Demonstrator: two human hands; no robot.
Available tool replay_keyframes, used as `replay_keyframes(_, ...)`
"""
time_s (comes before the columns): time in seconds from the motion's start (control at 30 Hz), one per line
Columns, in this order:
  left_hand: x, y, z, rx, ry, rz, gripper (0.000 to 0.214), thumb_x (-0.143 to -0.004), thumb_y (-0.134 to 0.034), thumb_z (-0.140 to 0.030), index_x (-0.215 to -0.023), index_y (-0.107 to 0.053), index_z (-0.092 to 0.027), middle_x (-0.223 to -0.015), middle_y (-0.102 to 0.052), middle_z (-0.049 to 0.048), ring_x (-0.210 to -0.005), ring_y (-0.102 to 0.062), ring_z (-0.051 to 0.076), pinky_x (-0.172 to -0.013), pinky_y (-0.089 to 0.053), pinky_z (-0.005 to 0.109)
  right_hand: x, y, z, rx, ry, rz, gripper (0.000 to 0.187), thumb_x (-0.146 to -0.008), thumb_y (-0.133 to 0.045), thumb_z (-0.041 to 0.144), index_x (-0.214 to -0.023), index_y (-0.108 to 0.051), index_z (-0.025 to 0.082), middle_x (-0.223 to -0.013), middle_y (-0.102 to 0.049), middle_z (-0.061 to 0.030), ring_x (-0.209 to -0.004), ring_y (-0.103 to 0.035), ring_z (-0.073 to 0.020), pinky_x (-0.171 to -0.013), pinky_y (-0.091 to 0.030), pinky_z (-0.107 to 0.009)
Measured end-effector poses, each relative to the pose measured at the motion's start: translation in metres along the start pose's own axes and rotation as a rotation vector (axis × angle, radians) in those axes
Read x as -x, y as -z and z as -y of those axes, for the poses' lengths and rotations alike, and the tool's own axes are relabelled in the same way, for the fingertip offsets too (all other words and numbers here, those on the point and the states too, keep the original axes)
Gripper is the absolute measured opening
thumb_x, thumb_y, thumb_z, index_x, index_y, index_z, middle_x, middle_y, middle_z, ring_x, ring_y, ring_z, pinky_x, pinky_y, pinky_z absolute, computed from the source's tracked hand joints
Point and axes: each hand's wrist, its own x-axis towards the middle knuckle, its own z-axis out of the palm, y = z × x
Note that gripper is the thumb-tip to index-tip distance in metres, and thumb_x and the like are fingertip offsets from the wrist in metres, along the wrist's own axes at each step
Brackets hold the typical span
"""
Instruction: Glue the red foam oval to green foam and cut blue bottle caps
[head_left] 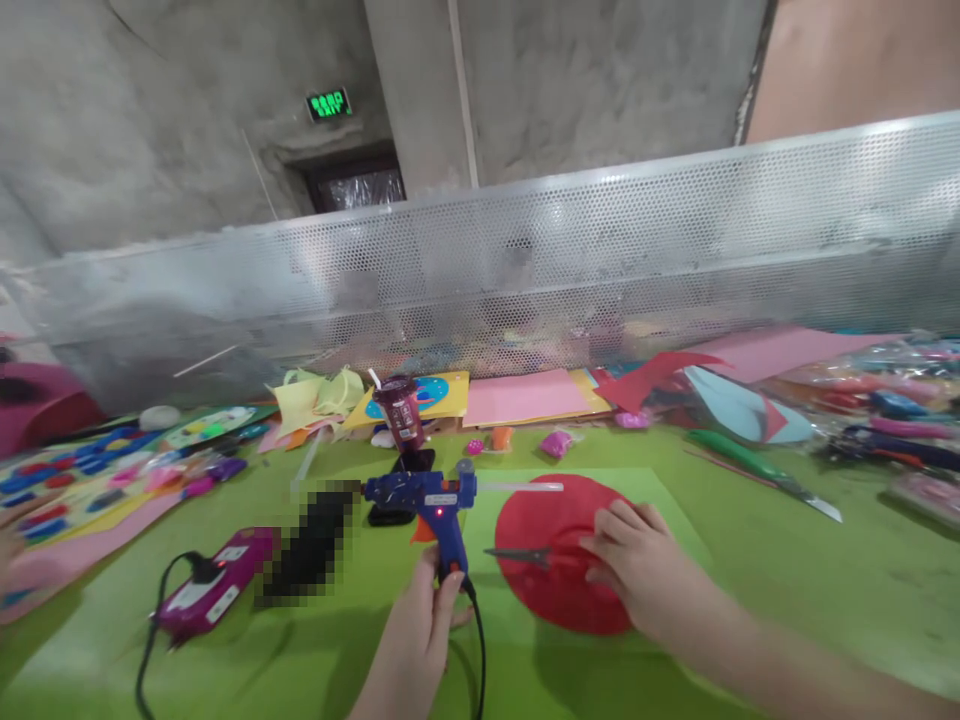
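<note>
We are looking across a bright green tabletop [750, 590], where at the far left a scatter of coloured paper and foam pieces [75, 485] is lying, and nearer to us a magenta plastic box with a black cable [206, 592] is resting flat. Our left hand [420, 635] is wrapping its fingers around the handle of the blue plastic hot glue gun [431, 500], which is standing upright near the middle of the table with its nozzle pointing left. Behind the gun a dark red drink cup with a straw [400, 410] is standing. Just right of the gun, the round red paper sheet [555, 590] is lying on a pale green sheet [675, 515], and our right hand [637, 578] is pressing down on it, grasping nothing. Farther right a green-handled blade [757, 470] is lying. A perforated metal screen [600, 260] is running along the table's back edge, and above it bare concrete walls [150, 120] are carrying a lit green exit sign [328, 104].
</note>
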Motion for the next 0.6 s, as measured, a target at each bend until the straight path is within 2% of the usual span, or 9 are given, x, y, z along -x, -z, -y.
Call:
replay_keyframes(0.2, -0.004, -0.001, 0.006, 0.013, 0.021, -0.049, 0.048, -0.081, -0.042, -0.056, -0.111, -0.049, -0.018, -0.097, -0.066, 0.0153, -0.068, -0.069, 0.028, -0.03, -0.032, 0.022, 0.014, -0.016, 0.0, -0.008, -0.043, 0.012, 0.021, -0.078, -0.06, 0.023, -0.097, -0.068, 0.019, -0.093, -0.063, -0.0091, -0.091, -0.049, -0.0269, -0.083, -0.03, -0.041)
replay_keyframes(0.3, -0.004, -0.001, 0.005, 0.004, 0.03, -0.022, 0.048, -0.081, -0.04, -0.056, -0.111, -0.048, -0.018, -0.092, -0.065, 0.0142, -0.07, -0.069, 0.028, -0.03, -0.03, 0.02, 0.011, -0.005, -0.001, -0.042, -0.06, 0.028, 0.018, -0.081, -0.057, 0.022, -0.095, -0.068, 0.024, -0.093, -0.063, -0.0059, -0.092, -0.05, -0.0245, -0.084, -0.03, -0.04)
replay_keyframes(0.43, -0.002, 0.0, 0.003, -0.006, 0.021, -0.036, 0.047, -0.08, -0.042, -0.055, -0.109, -0.049, -0.018, -0.088, -0.066, 0.014, -0.069, -0.069, 0.029, -0.032, -0.032, 0.022, 0.003, 0.017, -0.02, -0.062, -0.082, 0.028, 0.018, -0.084, -0.054, 0.02, -0.093, -0.068, 0.027, -0.09, -0.063, -0.0034, -0.088, -0.051, -0.0215, -0.078, -0.031, -0.037)
replay_keyframes(0.5, -0.002, 0.0, 0.003, -0.001, 0.02, -0.047, 0.048, -0.08, -0.042, -0.055, -0.11, -0.049, -0.018, -0.088, -0.066, 0.0141, -0.068, -0.069, 0.03, -0.032, -0.034, 0.023, 0.002, 0.019, -0.03, -0.049, -0.099, 0.011, 0.021, -0.085, -0.052, 0.019, -0.096, -0.067, 0.027, -0.088, -0.063, -0.0033, -0.087, -0.051, -0.0215, -0.076, -0.031, -0.037)
replay_keyframes(0.6, -0.003, 0.0, 0.004, -0.003, 0.022, -0.05, 0.049, -0.081, -0.041, -0.056, -0.111, -0.049, -0.018, -0.091, -0.067, 0.0142, -0.068, -0.069, 0.029, -0.03, -0.034, 0.024, 0.008, 0.006, -0.038, -0.021, -0.108, -0.014, 0.017, -0.082, -0.056, 0.02, -0.09, -0.069, 0.028, -0.084, -0.063, -0.0023, -0.084, -0.053, -0.022, -0.075, -0.032, -0.037)
